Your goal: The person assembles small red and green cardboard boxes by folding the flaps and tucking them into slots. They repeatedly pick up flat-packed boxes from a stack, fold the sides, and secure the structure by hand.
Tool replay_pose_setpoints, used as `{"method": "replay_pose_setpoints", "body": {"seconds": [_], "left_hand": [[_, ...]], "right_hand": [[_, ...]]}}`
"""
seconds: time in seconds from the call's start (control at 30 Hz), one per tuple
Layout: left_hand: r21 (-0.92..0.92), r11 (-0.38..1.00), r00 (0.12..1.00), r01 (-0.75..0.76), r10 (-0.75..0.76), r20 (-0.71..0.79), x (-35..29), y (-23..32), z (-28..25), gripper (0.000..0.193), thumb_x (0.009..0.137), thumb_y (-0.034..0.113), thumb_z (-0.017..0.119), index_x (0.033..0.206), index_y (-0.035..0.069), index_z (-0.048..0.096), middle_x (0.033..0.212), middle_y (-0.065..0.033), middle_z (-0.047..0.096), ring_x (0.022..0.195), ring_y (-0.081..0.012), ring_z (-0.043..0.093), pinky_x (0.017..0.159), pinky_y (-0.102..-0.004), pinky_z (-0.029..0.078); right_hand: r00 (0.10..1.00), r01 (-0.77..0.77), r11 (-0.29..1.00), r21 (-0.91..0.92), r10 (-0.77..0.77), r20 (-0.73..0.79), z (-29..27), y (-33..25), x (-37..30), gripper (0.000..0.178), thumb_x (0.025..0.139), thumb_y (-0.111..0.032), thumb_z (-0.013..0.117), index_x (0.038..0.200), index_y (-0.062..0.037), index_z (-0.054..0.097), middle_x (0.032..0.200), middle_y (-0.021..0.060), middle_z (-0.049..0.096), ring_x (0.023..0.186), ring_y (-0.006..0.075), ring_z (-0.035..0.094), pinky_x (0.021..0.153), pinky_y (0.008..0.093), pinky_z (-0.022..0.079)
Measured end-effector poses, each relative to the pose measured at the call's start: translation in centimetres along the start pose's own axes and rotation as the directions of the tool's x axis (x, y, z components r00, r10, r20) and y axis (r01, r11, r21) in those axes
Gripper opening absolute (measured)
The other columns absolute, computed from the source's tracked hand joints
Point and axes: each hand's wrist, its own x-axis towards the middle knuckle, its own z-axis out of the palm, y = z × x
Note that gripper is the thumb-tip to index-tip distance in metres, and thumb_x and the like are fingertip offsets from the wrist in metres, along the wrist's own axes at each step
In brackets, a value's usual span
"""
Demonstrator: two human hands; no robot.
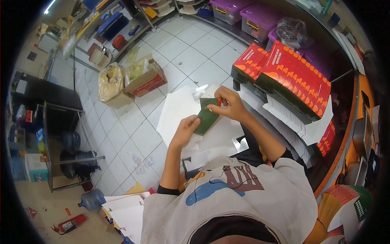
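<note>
A dark green folded piece of printed card (pixel 208 121) is held up between my two hands, over white card sheets. My left hand (pixel 186 129) is closed on its lower left edge, thumb on the front. My right hand (pixel 230 104) pinches its upper right part, where a small red bit shows by the fingers. Under the hands, white card sheets (pixel 174 112) spread out near my lap. Another white cut piece with notches (pixel 215 155) lies closest to my body.
Stacks of red and dark green printed card (pixel 295 77) stand at right beside piled white card (pixel 284 118). Purple-lidded bins (pixel 260 20) line the far shelf. An open carton (pixel 152 79) sits on the tiled floor. At lower left are a water jug (pixel 92 200) and a fire extinguisher (pixel 72 223).
</note>
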Motion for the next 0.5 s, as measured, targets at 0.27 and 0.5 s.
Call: {"method": "replay_pose_setpoints", "body": {"seconds": [0.27,0.5], "left_hand": [[0.087,0.988,0.992,-0.126,0.124,0.027,-0.1,1.5,1.0,0.033,0.096,0.006,0.046,0.128,0.004,0.041,0.088,-0.0014,0.052,0.083,-0.0105,0.048,0.078,-0.0249,0.04],[0.946,0.324,0.319,-0.009,0.898,-0.304,-3.2,4.7,6.0,0.032,0.092,0.003,0.049,0.123,0.001,0.043,0.099,-0.0086,0.048,0.09,-0.0172,0.046,0.08,-0.0285,0.038]], "right_hand": [[0.93,0.22,0.975,-0.028,-0.202,0.306,-0.5,-2.3,1.1,0.027,0.076,-0.02,0.072,0.081,-0.0046,0.051,0.069,0.008,0.05,0.056,0.0234,0.05,0.055,0.032,0.04],[0.969,-0.184,0.983,-0.019,0.184,0.166,-1.7,-2.0,0.3,0.023,0.08,-0.021,0.071,0.076,-0.0022,0.057,0.062,0.0073,0.052,0.054,0.0166,0.049,0.052,0.0291,0.038]]}}
